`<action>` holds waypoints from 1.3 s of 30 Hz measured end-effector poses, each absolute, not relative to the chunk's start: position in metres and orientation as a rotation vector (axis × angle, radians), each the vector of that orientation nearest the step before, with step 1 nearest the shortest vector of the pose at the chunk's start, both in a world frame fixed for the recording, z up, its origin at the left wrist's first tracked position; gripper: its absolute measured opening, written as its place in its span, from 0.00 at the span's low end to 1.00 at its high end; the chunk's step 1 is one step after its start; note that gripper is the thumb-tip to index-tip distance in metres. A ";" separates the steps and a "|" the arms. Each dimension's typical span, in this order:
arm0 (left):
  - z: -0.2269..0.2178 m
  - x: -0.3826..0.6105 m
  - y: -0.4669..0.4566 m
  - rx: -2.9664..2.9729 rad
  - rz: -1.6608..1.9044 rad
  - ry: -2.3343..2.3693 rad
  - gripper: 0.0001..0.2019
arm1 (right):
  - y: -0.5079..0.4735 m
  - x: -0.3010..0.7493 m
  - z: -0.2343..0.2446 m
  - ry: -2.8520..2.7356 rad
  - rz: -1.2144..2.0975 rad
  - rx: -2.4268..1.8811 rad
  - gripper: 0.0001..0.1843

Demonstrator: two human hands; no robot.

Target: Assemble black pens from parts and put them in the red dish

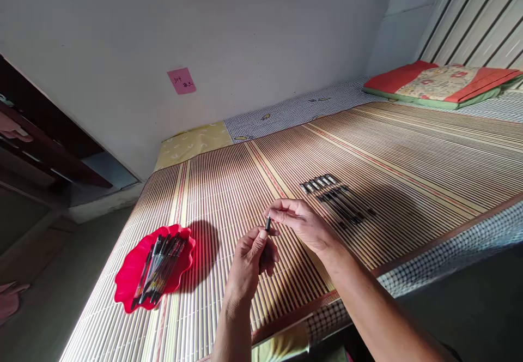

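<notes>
Over the middle of the slatted mat, my left hand [249,253] is closed around a black pen [268,224], one end of which sticks up past the thumb. My right hand [300,220] pinches that upper end between thumb and fingertips. Most of the pen is hidden by the fingers. To the left stands a red scalloped dish [125,275] holding a bundle of pens [161,266] with black ends and clear barrels. Beyond my right hand lie several thin black pen parts [347,204] side by side, and behind them a row of short black-and-white pieces [320,183].
The bamboo mat [220,187] covers a bed against a white wall. A pink note [182,80] is stuck on that wall. A folded red, floral and green quilt [441,84] lies at the far right. Checked cloth [461,253] hangs along the near edge.
</notes>
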State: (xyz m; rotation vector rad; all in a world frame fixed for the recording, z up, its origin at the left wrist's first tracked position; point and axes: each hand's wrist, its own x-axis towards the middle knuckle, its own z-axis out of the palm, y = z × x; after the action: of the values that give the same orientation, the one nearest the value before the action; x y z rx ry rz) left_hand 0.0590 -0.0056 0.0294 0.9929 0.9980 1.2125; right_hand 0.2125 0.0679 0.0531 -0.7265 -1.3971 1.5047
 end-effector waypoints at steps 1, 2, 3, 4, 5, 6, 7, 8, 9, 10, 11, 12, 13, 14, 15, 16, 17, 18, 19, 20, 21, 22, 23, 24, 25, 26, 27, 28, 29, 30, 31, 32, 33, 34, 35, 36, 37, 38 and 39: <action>0.029 0.059 -0.006 0.995 1.209 0.998 0.20 | 0.068 0.213 0.053 -1.386 1.493 -0.754 0.18; 0.029 0.059 -0.006 0.996 1.206 0.996 0.20 | 0.068 0.213 0.052 -1.383 1.480 -0.776 0.19; 0.029 0.059 -0.006 0.994 1.204 0.993 0.20 | 0.068 0.213 0.053 -1.389 1.471 -0.788 0.19; 0.028 0.059 -0.006 0.990 1.203 0.991 0.20 | 0.068 0.213 0.053 -1.399 1.470 -0.788 0.19; 0.028 0.060 -0.006 0.983 1.203 0.988 0.21 | 0.067 0.214 0.054 -1.409 1.477 -0.775 0.19; 0.028 0.060 -0.006 0.975 1.205 0.983 0.21 | 0.067 0.213 0.055 -1.418 1.491 -0.753 0.18; 0.028 0.060 -0.006 0.967 1.207 0.976 0.21 | 0.067 0.213 0.055 -1.420 1.509 -0.732 0.18; 0.028 0.060 -0.006 0.962 1.209 0.968 0.21 | 0.067 0.213 0.055 -1.414 1.524 -0.718 0.18; 0.028 0.061 -0.006 0.961 1.210 0.960 0.21 | 0.068 0.212 0.054 -1.400 1.531 -0.714 0.18; 0.028 0.061 -0.005 0.964 1.209 0.953 0.21 | 0.068 0.211 0.053 -1.383 1.530 -0.722 0.19; 0.028 0.061 -0.005 0.968 1.207 0.947 0.21 | 0.069 0.211 0.052 -1.364 1.520 -0.738 0.19; 0.029 0.061 -0.005 0.972 1.208 0.943 0.21 | 0.069 0.210 0.052 -1.346 1.507 -0.756 0.20; 0.029 0.061 -0.005 0.974 1.209 0.940 0.21 | 0.069 0.210 0.051 -1.341 1.498 -0.770 0.20; 0.029 0.062 -0.005 0.973 1.211 0.937 0.21 | 0.069 0.210 0.051 -1.346 1.499 -0.778 0.20; 0.029 0.062 -0.005 0.966 1.213 0.936 0.21 | 0.069 0.210 0.052 -1.354 1.512 -0.775 0.20; 0.029 0.062 -0.006 0.959 1.215 0.935 0.21 | 0.068 0.210 0.052 -1.358 1.536 -0.760 0.19; 0.029 0.062 -0.006 0.952 1.217 0.936 0.21 | 0.067 0.210 0.053 -1.356 1.566 -0.737 0.19; 0.029 0.062 -0.006 0.947 1.219 0.936 0.22 | 0.067 0.210 0.053 -1.348 1.596 -0.710 0.19; 0.029 0.062 -0.006 0.945 1.220 0.936 0.22 | 0.066 0.209 0.054 -1.334 1.616 -0.689 0.18; 0.029 0.062 -0.006 0.947 1.219 0.934 0.23 | 0.066 0.209 0.054 -1.319 1.626 -0.680 0.18; 0.028 0.061 -0.006 0.950 1.215 0.929 0.23 | 0.066 0.208 0.053 -1.307 1.623 -0.686 0.18; 0.028 0.061 -0.006 0.953 1.210 0.922 0.22 | 0.067 0.207 0.053 -1.298 1.612 -0.706 0.18; 0.028 0.061 -0.006 0.955 1.204 0.914 0.22 | 0.067 0.207 0.052 -1.288 1.596 -0.730 0.19; 0.027 0.061 -0.006 0.956 1.201 0.908 0.21 | 0.067 0.207 0.052 -1.286 1.581 -0.752 0.20; 0.027 0.061 -0.006 0.955 1.202 0.904 0.20 | 0.067 0.208 0.052 -1.292 1.573 -0.768 0.20; 0.027 0.061 -0.006 0.951 1.206 0.902 0.19 | 0.067 0.208 0.052 -1.303 1.576 -0.776 0.20; 0.027 0.061 -0.006 0.944 1.213 0.900 0.19 | 0.067 0.209 0.053 -1.311 1.589 -0.775 0.20; 0.027 0.061 -0.006 0.935 1.219 0.898 0.19 | 0.067 0.210 0.053 -1.313 1.607 -0.764 0.20; 0.028 0.061 -0.007 0.927 1.224 0.895 0.19 | 0.066 0.210 0.054 -1.312 1.625 -0.746 0.20; 0.029 0.061 -0.007 0.920 1.226 0.891 0.19 | 0.066 0.210 0.054 -1.312 1.643 -0.725 0.19; 0.029 0.062 -0.007 0.915 1.225 0.888 0.19 | 0.066 0.210 0.054 -1.313 1.653 -0.705 0.18; 0.030 0.062 -0.007 0.914 1.219 0.887 0.19 | 0.065 0.209 0.054 -1.318 1.661 -0.687 0.18; 0.031 0.062 -0.007 0.917 1.213 0.891 0.20 | 0.065 0.208 0.053 -1.326 1.666 -0.678 0.17; 0.031 0.061 -0.006 0.926 1.210 0.901 0.20 | 0.065 0.206 0.052 -1.331 1.662 -0.678 0.17; 0.031 0.060 -0.006 0.942 1.210 0.916 0.20 | 0.066 0.204 0.051 -1.333 1.647 -0.685 0.18; 0.031 0.059 -0.005 0.965 1.212 0.938 0.20 | 0.066 0.203 0.050 -1.335 1.624 -0.699 0.18; 0.031 0.058 -0.005 0.994 1.215 0.966 0.20 | 0.066 0.201 0.049 -1.341 1.591 -0.717 0.18; 0.030 0.056 -0.004 1.026 1.218 0.999 0.21 | 0.066 0.199 0.048 -1.353 1.555 -0.734 0.18; 0.029 0.054 -0.003 1.057 1.220 1.035 0.21 | 0.066 0.198 0.047 -1.369 1.521 -0.747 0.18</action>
State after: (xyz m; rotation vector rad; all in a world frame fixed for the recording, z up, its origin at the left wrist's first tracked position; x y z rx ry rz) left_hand 0.0541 -0.0035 0.0292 1.0569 1.0355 1.2196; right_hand 0.1979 0.0664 0.0471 -0.7470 -1.3691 1.5210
